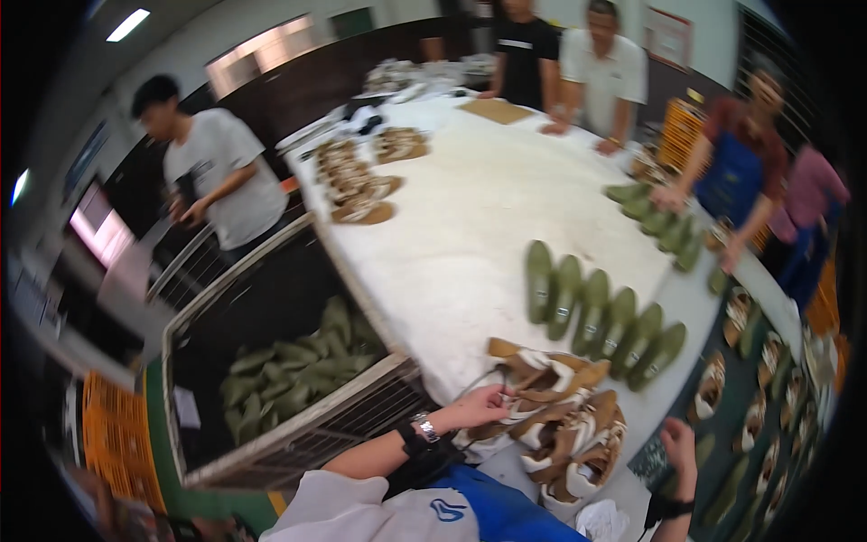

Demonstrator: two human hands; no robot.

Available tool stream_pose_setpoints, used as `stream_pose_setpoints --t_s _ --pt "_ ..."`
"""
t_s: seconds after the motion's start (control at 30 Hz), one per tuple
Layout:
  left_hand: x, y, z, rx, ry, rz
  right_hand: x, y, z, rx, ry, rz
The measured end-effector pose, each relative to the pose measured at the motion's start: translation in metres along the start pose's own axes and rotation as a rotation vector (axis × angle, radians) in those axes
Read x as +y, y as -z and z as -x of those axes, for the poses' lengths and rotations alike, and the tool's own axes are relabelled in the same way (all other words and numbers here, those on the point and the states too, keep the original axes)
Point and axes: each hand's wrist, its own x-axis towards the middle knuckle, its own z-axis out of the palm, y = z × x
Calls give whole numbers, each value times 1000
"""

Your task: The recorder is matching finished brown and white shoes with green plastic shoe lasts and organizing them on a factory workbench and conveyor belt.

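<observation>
Bright, even indoor light is coming from rectangular ceiling strip lamps (pixel 127 24) at top left. The long white worktable (pixel 470 217) is glaring mildly, washing out texture. Motion blur is softening the whole frame. Fisheye is bending edges, with black vignetting darkening the corners. Shadows are staying faint.

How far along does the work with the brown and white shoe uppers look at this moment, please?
Done: a row of olive-green shoe lasts lies on the white table. In hand: the left hand touches the heap of brown and white shoe uppers; the right hand hangs open beside it. Left: more green lasts fill the wire cart.
</observation>
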Motion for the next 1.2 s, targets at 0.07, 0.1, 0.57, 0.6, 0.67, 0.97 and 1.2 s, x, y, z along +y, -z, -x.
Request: stream_pose_setpoints --t_s 0.07,0.1,0.57,0.6,0.67,0.97,1.2 --pt "-11 6 33 -38 2 6 -46 -8 2 -130 85 14" --pt "-2 10 56 -35 21 -118 -67 -11 -2 -210 112 36" --pt "-171 39 456 -278 1046 -886 -238 -90 -58 -461 660 10" --pt "-200 35 488 -370 1158 -852 -259 -91 -51 -492 709 26" --pt "-186 48 501 -421 1318 -772 -269 -99 -47 -460 767 44" --pt "68 98 271 710 -365 71 -284 -75 -11 -392 811 101" --pt "77 61 115 372 -408 2 -284 -36 43 -287 658 160"
